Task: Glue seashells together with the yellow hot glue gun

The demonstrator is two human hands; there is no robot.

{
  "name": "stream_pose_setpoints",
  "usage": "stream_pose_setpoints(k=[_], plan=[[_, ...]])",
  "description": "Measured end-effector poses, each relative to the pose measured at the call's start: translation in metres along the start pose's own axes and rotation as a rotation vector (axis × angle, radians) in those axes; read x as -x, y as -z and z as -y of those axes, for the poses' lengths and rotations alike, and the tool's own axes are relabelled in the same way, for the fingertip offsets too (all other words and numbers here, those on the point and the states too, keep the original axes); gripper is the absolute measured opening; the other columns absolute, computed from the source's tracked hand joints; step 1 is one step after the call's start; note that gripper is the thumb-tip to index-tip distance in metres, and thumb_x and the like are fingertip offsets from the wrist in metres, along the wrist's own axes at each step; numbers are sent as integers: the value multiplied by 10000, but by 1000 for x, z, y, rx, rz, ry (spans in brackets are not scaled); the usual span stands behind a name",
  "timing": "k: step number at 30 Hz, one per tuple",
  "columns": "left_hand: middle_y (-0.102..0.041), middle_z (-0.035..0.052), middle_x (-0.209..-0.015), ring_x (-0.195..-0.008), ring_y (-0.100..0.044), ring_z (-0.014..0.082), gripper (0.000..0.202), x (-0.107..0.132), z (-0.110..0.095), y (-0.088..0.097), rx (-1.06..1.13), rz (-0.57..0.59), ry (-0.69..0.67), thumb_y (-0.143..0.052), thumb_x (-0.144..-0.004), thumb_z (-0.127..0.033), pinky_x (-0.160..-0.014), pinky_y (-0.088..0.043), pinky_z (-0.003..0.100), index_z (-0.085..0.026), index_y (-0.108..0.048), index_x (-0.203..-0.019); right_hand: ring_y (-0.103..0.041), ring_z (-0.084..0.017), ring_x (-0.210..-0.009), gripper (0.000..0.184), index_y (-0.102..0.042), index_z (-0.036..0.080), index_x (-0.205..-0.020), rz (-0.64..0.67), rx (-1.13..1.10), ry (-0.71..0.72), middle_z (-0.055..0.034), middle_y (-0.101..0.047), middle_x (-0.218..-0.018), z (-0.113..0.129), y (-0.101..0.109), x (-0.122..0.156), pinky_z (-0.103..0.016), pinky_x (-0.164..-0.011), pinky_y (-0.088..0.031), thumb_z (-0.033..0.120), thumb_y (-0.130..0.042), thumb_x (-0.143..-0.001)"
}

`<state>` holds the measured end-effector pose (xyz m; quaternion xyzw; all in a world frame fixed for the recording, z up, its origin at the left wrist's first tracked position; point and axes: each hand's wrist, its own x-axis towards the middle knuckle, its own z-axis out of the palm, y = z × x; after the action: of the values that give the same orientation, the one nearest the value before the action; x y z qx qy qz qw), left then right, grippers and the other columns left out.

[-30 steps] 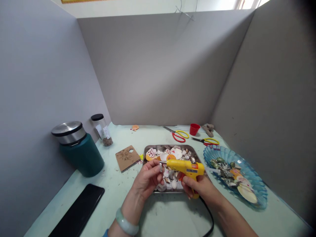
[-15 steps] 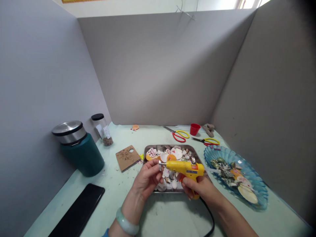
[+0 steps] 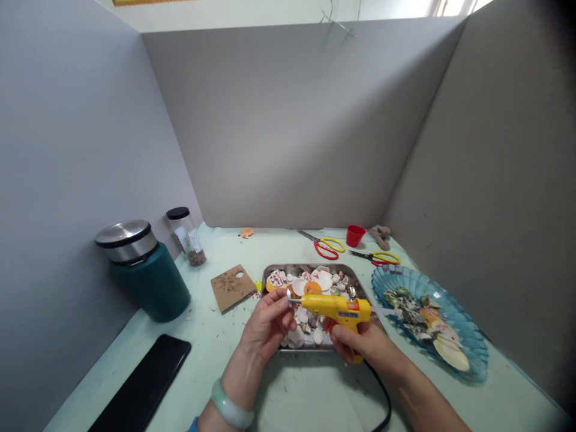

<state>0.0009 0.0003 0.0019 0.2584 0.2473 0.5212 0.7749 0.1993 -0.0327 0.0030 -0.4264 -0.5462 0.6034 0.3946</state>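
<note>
My right hand (image 3: 355, 341) is wrapped around the handle of a yellow hot glue gun (image 3: 335, 306), whose nozzle points left. A clear glue stick (image 3: 382, 310) sticks out of its back end. Between the thumb and fingers of my left hand (image 3: 270, 321) is a small whitish piece, perhaps a shell, right at the nozzle tip (image 3: 292, 300). Fingers hide most of that piece. Both hands are above a metal tray (image 3: 366, 288) full of shells (image 3: 321, 279), white, orange and speckled.
At left stand a green flask (image 3: 148, 276), a jar (image 3: 186, 237) and a black phone (image 3: 144, 384). A brown board (image 3: 231, 288) lies by the tray. Behind are scissors (image 3: 326, 245), black-tipped snips (image 3: 378, 258) and a red cup (image 3: 355, 235). A blue dish (image 3: 472, 345) with shells is at right.
My hands and the glue gun have shifted very slightly left. The nozzle stays at the small piece in my left fingers.
</note>
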Motion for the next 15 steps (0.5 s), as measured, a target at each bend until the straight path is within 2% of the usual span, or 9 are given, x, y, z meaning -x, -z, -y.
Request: stream_pose_setpoints(k=[7,15], plan=[[-574,-51,-565,-372,-399,21,296,1,0,-1,-17,-7,2,-822,-624,-190,-415,-401,171,-133,-621,-834,-416,-73,-389,459,-590,142,-831,-40,-23,21,61,-487,-464,-16,4,-5,-207,-400,-319,585,-660,-731],[-544,-63,-517,-371,-413,23,301,0,-1,-2,-6,-18,7,-827,-626,-210,-421,-401,163,-128,-641,-848,-417,-74,-401,432,-606,148,-813,-15,18,1,51,-504,-474,-3,2,-1,-208,-406,-316,562,-677,-713]])
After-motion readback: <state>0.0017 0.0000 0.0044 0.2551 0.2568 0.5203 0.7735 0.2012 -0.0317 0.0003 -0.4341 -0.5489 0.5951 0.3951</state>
